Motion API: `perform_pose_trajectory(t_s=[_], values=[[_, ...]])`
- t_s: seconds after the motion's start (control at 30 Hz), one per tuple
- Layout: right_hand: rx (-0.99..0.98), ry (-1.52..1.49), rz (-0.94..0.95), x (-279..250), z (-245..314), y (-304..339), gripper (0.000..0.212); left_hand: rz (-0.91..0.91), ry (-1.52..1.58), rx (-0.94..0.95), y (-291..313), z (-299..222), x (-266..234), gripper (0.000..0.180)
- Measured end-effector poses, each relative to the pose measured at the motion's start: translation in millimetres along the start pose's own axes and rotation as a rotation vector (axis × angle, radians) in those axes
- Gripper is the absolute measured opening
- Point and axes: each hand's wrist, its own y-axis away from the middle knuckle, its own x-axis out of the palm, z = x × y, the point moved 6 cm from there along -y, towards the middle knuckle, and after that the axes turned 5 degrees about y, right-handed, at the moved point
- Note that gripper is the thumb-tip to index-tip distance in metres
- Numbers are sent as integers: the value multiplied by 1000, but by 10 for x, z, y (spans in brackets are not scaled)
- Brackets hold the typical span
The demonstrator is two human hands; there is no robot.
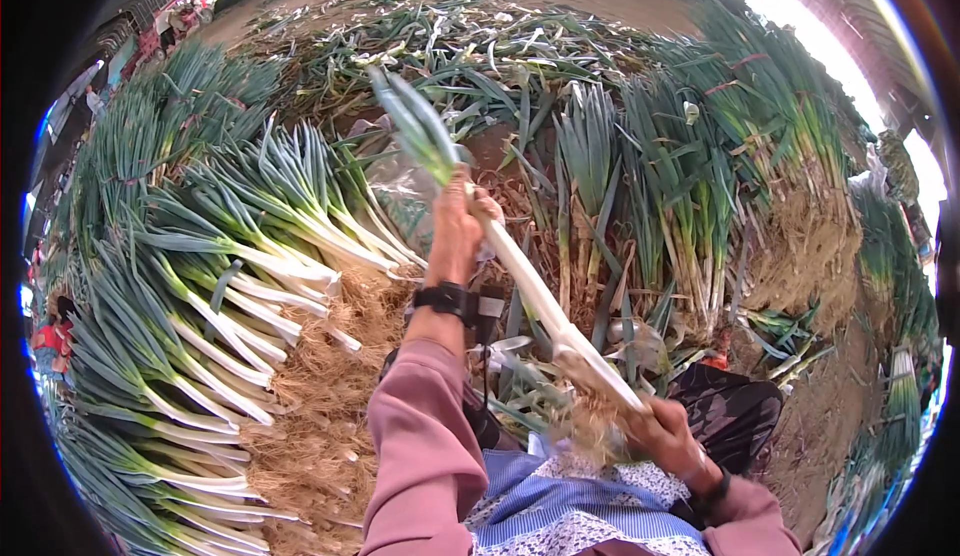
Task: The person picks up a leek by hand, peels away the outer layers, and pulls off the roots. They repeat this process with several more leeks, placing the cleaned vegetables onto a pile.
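Observation:
A long green onion (530, 281) slants across the middle, its green leaf end up and to the left, its white stalk running down to the right. Around the upper stalk, just below the leaves, my left hand (457, 226) is closed. My right hand (665, 438) grips the lower end over my lap. Brown, stringy material (590, 406) hangs beside the low part of the stalk, near my right hand; whether it is roots or loose skin I cannot make out. The fingertips of both hands are partly hidden.
White-stalked green onions (230, 341) lie fanned in rows at left, roots (320, 406) inward. Untrimmed bundles (690, 196) with soil-covered roots (805, 251) stand at right. Cut leaves (470, 41) litter the ground ahead. A patterned apron (575, 506) covers my lap.

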Motion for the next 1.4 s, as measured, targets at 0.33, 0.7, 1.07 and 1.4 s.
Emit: perform_pose_trajectory(t_s=[0.33, 0.7, 1.07, 1.4], values=[[59, 182, -93, -374, 154, 1146, 26, -151, -57, 82, -140, -51, -243, 29], [-118, 1089, -146, -639, -128, -276, 36, -16, -167, 461, 17, -910, -155, 24], [-283, 545, -300, 379, 401, -1819, 26, 9, -145, 643, 178, -459, 90, 52], [-584, 728, -178, 569, 536, -1490, 13, -73, -105, 735, 199, -520, 17, 56]])
